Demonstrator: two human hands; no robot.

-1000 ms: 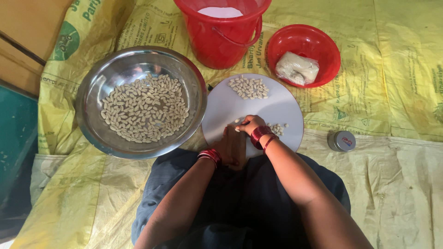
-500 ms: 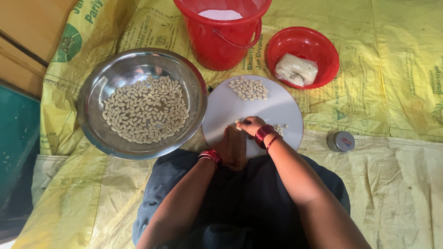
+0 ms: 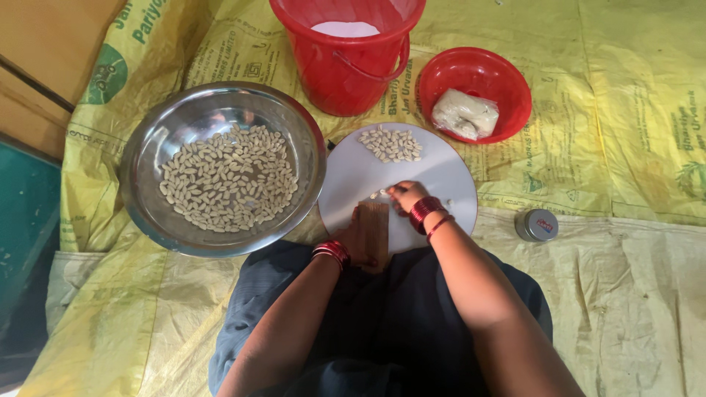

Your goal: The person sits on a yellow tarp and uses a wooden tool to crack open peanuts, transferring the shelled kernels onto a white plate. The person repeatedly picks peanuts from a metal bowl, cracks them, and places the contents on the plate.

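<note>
The left hand (image 3: 362, 239) grasps a small ribbed wooden board (image 3: 373, 228) at the near edge of the white plate (image 3: 441, 173). The right hand (image 3: 407, 197) pinches dough pieces (image 3: 379, 193) beside it. A small pile (image 3: 393, 144) lies shaped on the plate; the steel bowl (image 3: 147, 151) holds far more.

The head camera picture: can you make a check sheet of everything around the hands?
Surface: yellow printed plastic sheet spread flat, wrinkled.
Job's things: round white plate with a pile of small pale dough pieces; ridged wooden board at its near edge.
Clutter: steel bowl full of pale pieces; red plastic bucket; red bowl with a wrapped pale lump; small round tin.
Hands: left hand holds the board; right hand pinches at pieces on the plate.
Cables: nothing seen.
Surroundings: wooden panel at the left.
</note>
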